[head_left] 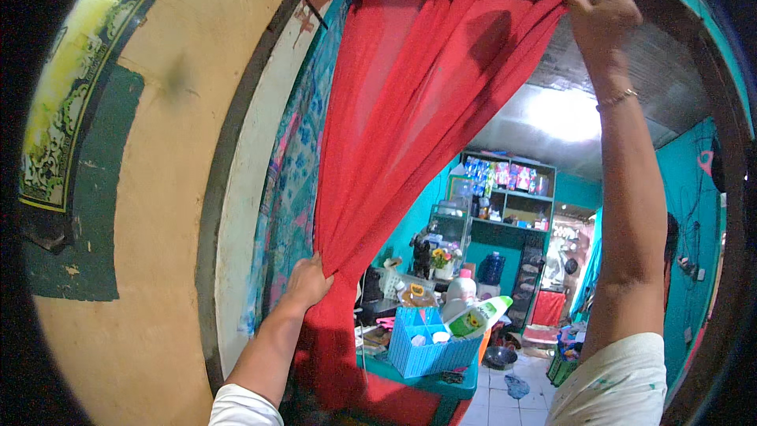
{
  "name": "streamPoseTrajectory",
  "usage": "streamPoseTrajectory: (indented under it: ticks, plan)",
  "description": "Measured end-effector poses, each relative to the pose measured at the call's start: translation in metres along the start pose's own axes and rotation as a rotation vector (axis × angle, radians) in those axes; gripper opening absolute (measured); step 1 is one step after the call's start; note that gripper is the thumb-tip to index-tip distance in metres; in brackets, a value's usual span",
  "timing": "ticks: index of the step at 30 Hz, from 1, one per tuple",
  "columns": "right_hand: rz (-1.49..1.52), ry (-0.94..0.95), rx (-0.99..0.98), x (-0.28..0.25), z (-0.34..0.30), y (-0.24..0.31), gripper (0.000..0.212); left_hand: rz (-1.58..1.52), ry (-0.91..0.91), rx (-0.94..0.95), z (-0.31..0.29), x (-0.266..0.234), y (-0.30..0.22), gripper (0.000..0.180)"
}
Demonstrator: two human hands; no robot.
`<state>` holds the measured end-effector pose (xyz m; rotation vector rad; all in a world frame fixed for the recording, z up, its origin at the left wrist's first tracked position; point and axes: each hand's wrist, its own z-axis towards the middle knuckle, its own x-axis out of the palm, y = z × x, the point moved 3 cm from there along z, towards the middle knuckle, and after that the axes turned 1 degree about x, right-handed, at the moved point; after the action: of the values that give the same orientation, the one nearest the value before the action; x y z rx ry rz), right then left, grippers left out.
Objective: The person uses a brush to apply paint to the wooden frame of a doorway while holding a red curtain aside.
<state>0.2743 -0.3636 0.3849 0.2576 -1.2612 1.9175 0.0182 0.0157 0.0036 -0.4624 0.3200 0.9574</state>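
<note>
A sheer red curtain (386, 110) hangs across the upper part of a doorway and narrows to a gathered bunch lower down. My left hand (309, 282) is closed around that bunch at its side edge. High at the right, my right hand (603, 4) is raised to the top of the door frame, its fingers closed at the curtain's upper right corner. A small pale piece shows by those fingertips, too small to name. Left of the red cloth hangs a blue flowered curtain (288, 189), which neither hand holds.
Past the doorway, a teal table (461, 383) bears a blue basket (418, 347) with a green and white bottle (481, 315). Shelves (512, 205) stand farther back. A dark pan (499, 357) lies on the tiled floor. A tan wall (173, 189) borders the doorway's left.
</note>
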Motion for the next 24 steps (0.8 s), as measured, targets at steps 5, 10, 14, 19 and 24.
streamPoseTrajectory:
  ticks: [5,10,14,19,24]
  plan:
    - [0.226,0.095,0.177,-0.050,-0.045,0.035,0.022,0.018,-0.037,-0.014,-0.003,0.003,0.009,0.061]
    - [0.111,0.272,0.226,-0.134,-0.128,0.071,0.023,-0.062,-0.018,0.003,-0.007,0.007,0.028,0.061]
    - [-0.681,0.442,0.249,-0.233,-0.170,0.093,0.024,-0.069,-0.009,0.072,0.022,0.040,0.000,0.062]
    - [-0.596,0.618,0.451,-0.322,-0.254,0.095,0.025,0.060,-0.019,0.038,-0.003,0.002,0.009,0.055]
    - [-0.353,0.537,1.047,-0.373,-0.341,0.071,0.031,0.138,0.032,0.044,0.004,0.019,0.009,0.052]
